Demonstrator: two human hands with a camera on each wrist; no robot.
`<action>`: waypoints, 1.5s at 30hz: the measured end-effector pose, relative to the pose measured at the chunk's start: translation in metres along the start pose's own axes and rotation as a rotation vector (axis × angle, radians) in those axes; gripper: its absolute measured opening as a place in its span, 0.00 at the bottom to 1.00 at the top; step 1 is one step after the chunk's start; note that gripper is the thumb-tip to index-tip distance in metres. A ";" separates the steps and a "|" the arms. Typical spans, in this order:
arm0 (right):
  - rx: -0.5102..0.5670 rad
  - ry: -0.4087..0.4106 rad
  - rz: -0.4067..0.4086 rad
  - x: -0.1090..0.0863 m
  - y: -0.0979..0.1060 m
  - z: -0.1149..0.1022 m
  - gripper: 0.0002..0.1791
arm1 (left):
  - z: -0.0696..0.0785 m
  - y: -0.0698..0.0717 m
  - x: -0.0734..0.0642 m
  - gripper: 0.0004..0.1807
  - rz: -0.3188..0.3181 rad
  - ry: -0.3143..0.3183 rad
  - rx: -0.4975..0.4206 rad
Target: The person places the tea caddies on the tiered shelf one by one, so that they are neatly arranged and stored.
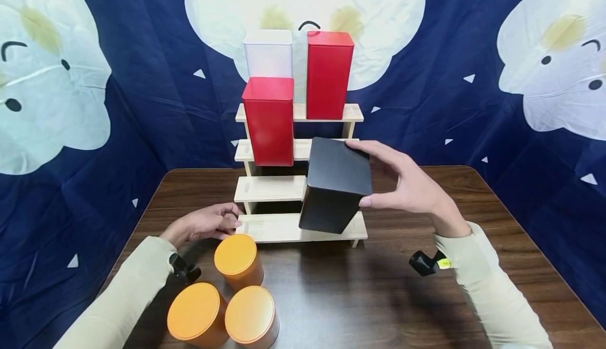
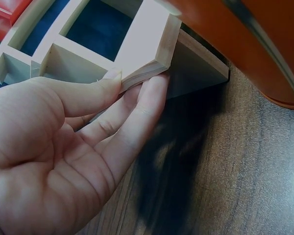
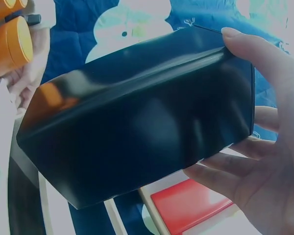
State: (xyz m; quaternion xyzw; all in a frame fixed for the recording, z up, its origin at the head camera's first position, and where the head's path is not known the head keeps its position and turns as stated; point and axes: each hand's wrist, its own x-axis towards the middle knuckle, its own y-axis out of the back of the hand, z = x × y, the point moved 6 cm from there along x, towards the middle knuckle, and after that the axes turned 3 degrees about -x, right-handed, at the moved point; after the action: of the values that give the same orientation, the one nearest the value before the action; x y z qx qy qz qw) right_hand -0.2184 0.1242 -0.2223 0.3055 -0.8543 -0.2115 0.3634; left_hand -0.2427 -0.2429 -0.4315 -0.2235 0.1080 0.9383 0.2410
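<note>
My right hand (image 1: 402,180) grips a black rectangular tin (image 1: 338,180) near its lid, thumb on one side and fingers on the other. The tin tilts in front of the lower steps of a pale wooden tiered stand (image 1: 270,188); whether its base touches a step I cannot tell. In the right wrist view the black tin (image 3: 142,122) fills the middle. My left hand (image 1: 208,222) pinches the left end of the stand's lowest board (image 2: 147,44) between thumb and fingers. One red tin (image 1: 270,122) stands on a middle step, another red tin (image 1: 330,78) on the top step.
A white tin (image 1: 269,54) is on the top step, behind the nearer red one. Three orange round canisters (image 1: 236,259) stand on the brown wooden table (image 1: 379,296) at the front left, close to my left forearm. A dark blue cloth (image 1: 450,101) with cloud faces hangs behind.
</note>
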 end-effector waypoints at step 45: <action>0.089 -0.189 0.086 0.072 0.039 0.051 0.36 | -0.004 0.001 0.002 0.14 0.014 0.004 0.006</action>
State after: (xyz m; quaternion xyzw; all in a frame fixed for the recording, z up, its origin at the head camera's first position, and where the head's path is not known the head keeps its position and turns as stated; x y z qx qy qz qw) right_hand -0.3106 0.1107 -0.1972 0.2630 -0.9057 -0.1856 0.2759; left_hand -0.2438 -0.2444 -0.4364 -0.2240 0.1128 0.9391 0.2350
